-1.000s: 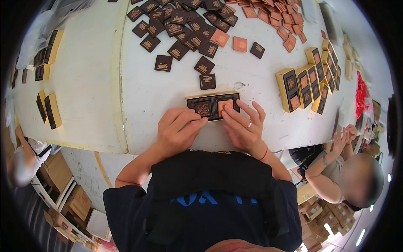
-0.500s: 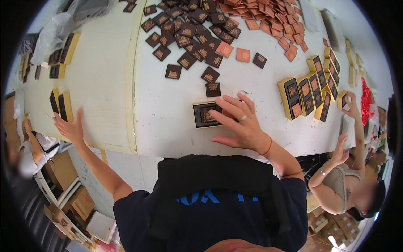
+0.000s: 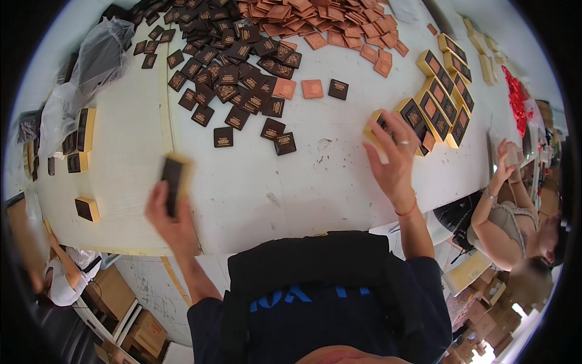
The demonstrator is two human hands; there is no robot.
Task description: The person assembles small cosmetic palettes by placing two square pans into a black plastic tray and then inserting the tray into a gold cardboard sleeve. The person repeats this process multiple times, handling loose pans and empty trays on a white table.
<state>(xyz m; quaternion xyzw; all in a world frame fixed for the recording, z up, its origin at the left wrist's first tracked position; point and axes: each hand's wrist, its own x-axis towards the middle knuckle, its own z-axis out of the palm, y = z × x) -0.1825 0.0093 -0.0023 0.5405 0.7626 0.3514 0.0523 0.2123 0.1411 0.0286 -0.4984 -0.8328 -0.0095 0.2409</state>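
My left hand (image 3: 171,225) grips a gold-edged box (image 3: 174,182) with a dark inside, blurred and tilted over the left part of the table. My right hand (image 3: 394,159) is closed on another gold box (image 3: 372,133) beside the filled boxes at the right; fingers cover much of it. Those filled gold boxes (image 3: 438,100) stand in slanted rows, with dark and copper squares in their trays. Beyond my hands, a pile of dark brown wrapped squares (image 3: 227,76) spreads over the table, with a heap of copper-coloured squares (image 3: 330,18) behind it.
One dark-topped gold box (image 3: 86,209) stands at left, with more boxes (image 3: 85,130) farther back beside clear plastic wrap (image 3: 100,60). A red shiny wrapping (image 3: 515,103) lies at far right. Co-workers' arms (image 3: 500,173) are at the right and left edges. The table's near edge runs before me.
My left hand has picked up a box from the left and brought it rightward. My right hand has carried its box from the middle to the filled boxes. The view has shifted.
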